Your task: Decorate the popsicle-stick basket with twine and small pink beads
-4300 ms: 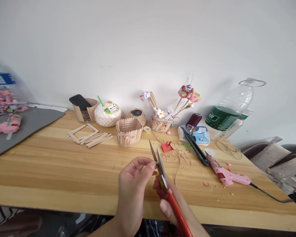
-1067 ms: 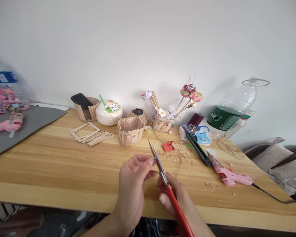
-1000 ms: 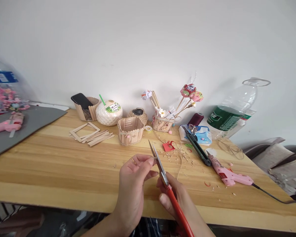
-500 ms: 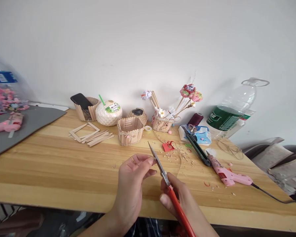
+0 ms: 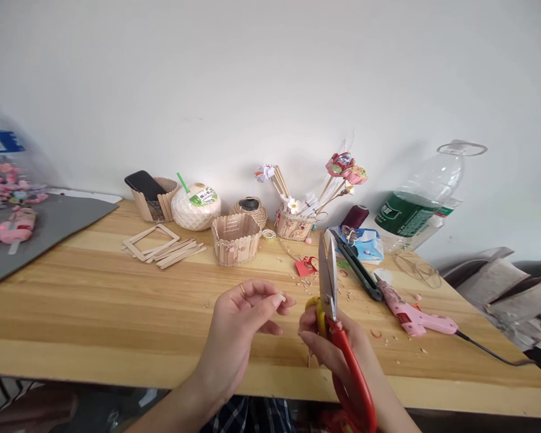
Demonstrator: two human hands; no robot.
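In my right hand (image 5: 331, 346) is a pair of scissors (image 5: 328, 282) with red and yellow handles. Their blades point up and away, slightly parted, with nothing visible between them. My left hand (image 5: 247, 316), left of the scissors and apart from them, pinches thumb against forefinger over the table (image 5: 117, 319). A tiny pale bit shows at its fingertips, too small to name. Beyond my hands stands a small basket of craft sticks (image 5: 237, 240). Red scraps (image 5: 305, 266) and many wood shavings lie behind the blades.
Loose craft sticks (image 5: 180, 252) and a stick frame (image 5: 151, 242) lie left of the basket. On the right are a pink glue gun (image 5: 415, 316), a dark green cutter-like tool (image 5: 356, 264) and a large bottle (image 5: 406, 213). A flower-filled stick pot (image 5: 296, 227) stands near the wall.
The scissors have moved right and turned upright, away from my left fingertips, and their blades have parted. My left hand keeps its pinch and has barely moved.
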